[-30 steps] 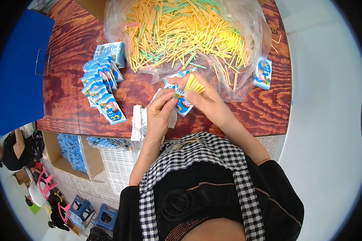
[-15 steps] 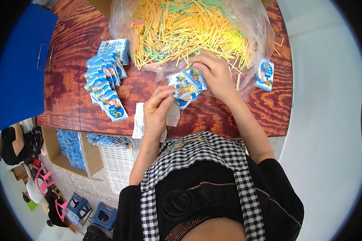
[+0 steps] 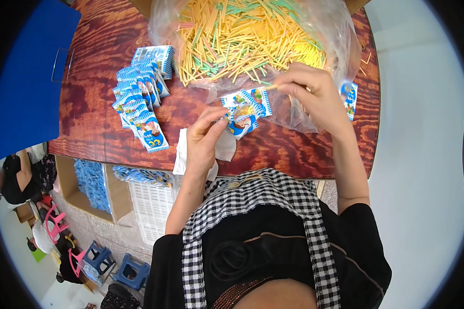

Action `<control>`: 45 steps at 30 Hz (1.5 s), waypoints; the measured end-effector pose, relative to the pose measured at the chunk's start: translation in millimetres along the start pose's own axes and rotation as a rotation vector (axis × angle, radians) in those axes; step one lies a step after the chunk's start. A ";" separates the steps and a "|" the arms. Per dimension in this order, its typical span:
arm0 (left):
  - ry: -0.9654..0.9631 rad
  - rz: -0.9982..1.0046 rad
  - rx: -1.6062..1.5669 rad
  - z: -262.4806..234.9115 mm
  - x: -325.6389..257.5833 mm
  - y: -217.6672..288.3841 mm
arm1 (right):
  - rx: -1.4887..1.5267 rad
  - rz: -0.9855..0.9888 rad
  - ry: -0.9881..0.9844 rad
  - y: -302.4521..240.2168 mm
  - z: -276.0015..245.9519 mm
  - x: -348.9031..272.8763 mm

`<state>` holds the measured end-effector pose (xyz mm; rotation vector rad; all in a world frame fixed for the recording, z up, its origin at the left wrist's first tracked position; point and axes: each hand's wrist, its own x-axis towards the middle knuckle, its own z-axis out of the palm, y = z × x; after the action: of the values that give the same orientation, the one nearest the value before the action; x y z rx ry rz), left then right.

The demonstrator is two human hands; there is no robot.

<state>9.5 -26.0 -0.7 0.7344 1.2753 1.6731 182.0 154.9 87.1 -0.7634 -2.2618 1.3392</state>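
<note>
We are looking at a small packet [image 3: 244, 125] of blue and white, lying low over the table [image 3: 299, 154] with its open end showing yellow sticks inside. Our left hand [image 3: 203, 135] is pinching its left edge between thumb and forefinger, the fingers closing together there. Our right hand [image 3: 314, 95] is hovering just beyond it, thumb and fingertips meeting on a thin yellow stick [image 3: 270, 87] that is pointing left; whether more than one is sitting in that grip, we cannot tell. Another packet [image 3: 263, 102] is lying just behind the first, touching or overlapping it. Past both, a heap of sticks [image 3: 252, 46], mostly yellow with some green and pink, is filling a clear plastic bag [image 3: 163, 23]. To the left, a row of overlapping packets [image 3: 139, 105] is spreading across the table, while a lone packet [image 3: 352, 100] is resting by the bag's right side. A white cloth [image 3: 225, 148] is lying beside our left wrist. Below the table's left side, a cardboard box [image 3: 122, 193] is holding blue wrappers [image 3: 91, 184], and a white basket [image 3: 150, 208] is standing next to it.
</note>
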 end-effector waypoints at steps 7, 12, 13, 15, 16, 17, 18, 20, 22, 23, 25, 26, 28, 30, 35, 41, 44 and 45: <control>-0.025 0.004 0.040 5.5 1.0 1.9 | -0.419 -0.312 -0.072 -27.0 -1.6 -3.4; -0.063 0.042 0.134 16.3 -0.4 7.6 | -0.633 -0.506 -0.156 -26.9 21.2 1.5; -0.064 0.044 0.134 14.6 -0.5 5.2 | -0.635 -0.507 -0.155 -28.2 24.4 2.7; -0.013 -0.021 -0.024 8.5 -1.6 -1.1 | -0.501 -0.502 -0.184 -31.2 30.8 4.1; -0.005 -0.018 -0.024 5.9 -2.2 -0.6 | -0.499 -0.509 -0.190 -34.0 32.5 5.2; 0.009 0.003 -0.086 3.9 -2.3 1.7 | -0.258 -0.364 -0.074 -38.3 33.5 6.7; 0.024 0.026 -0.150 2.8 -3.2 3.2 | -0.020 -0.215 0.036 -42.0 34.7 6.6; 0.042 0.034 -0.162 2.9 -4.5 2.4 | 0.032 -0.151 0.060 -41.4 43.2 -2.8; 0.046 0.021 -0.179 8.0 -3.8 5.9 | 0.021 -0.220 0.057 -24.5 54.3 -8.4; 0.052 0.009 -0.133 6.4 -5.1 2.0 | 0.032 -0.233 0.044 -20.2 60.6 -10.6; 0.012 -0.044 -0.103 6.3 -5.4 9.4 | -0.178 -0.321 0.097 -20.0 73.3 -17.8; -0.019 -0.062 -0.100 2.8 -7.1 9.4 | -0.181 -0.340 0.083 -24.2 75.7 -19.5; -0.105 0.043 0.042 -2.3 -10.6 16.0 | -0.178 -0.430 0.074 -31.2 84.0 -23.1; -0.148 0.119 0.158 -8.0 -12.9 24.8 | -0.184 -0.513 0.072 -36.3 91.3 -20.7; 0.181 0.124 0.017 -19.8 -33.7 47.8 | -0.019 -0.508 0.048 -46.1 102.9 -15.3; 0.773 0.154 0.528 -86.8 -39.6 9.6 | -0.025 -0.365 -0.029 -27.1 112.5 -17.3; 0.907 0.212 0.711 -100.3 -15.3 -16.1 | 0.001 -0.349 -0.082 -26.1 120.5 -18.7; 0.890 0.211 0.700 -102.2 -5.1 -19.6 | -0.005 -0.353 -0.110 -25.0 119.1 -18.4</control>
<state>-69.6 -73.0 -49.5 0.5122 2.5631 1.7832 120.0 54.1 53.4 -0.2760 -2.3464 1.2303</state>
